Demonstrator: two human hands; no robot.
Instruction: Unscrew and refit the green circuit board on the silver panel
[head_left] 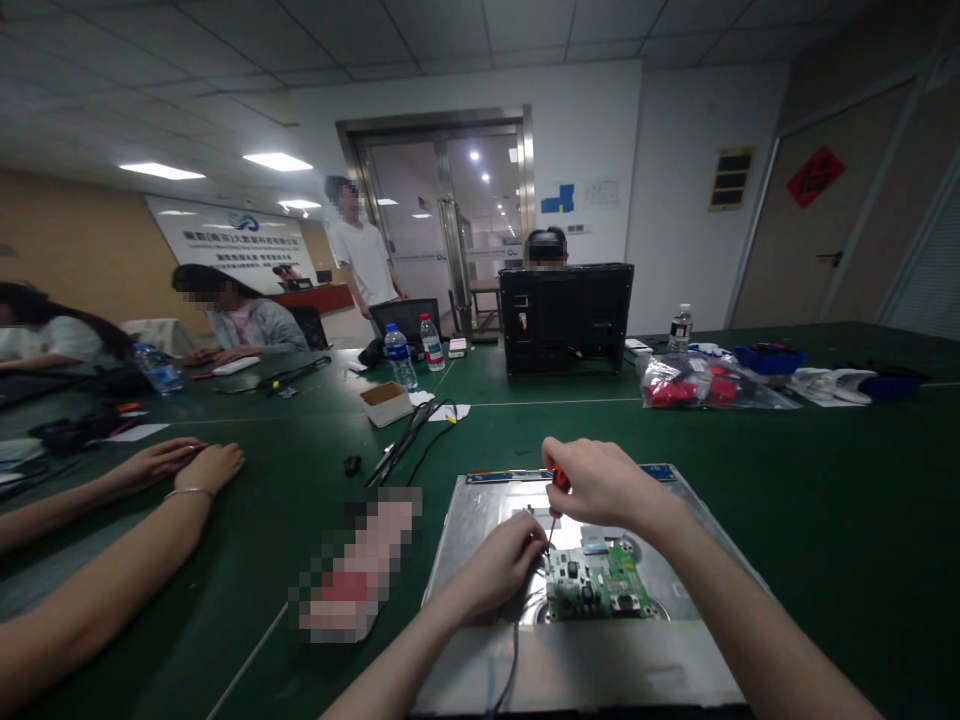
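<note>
A silver metal monitor panel (480, 500) lies face down on the green table in front of me. A green circuit board (600, 585) is mounted at its middle. My right hand (596, 482) grips a red-handled screwdriver (558, 490), held upright with its tip down near the board's upper left corner. My left hand (501, 563) rests on the panel just left of the board, fingertips pinched beside the screwdriver's tip. A dark cable (514, 650) runs from the board toward me.
Another person's forearms (112, 520) lie on the table at left. A blurred object (360, 570) sits left of the panel. Farther off are cables (409, 440), a small box (386, 402), water bottles (400, 357), an upright black monitor back (566, 318), bagged red parts (690, 385) and several people.
</note>
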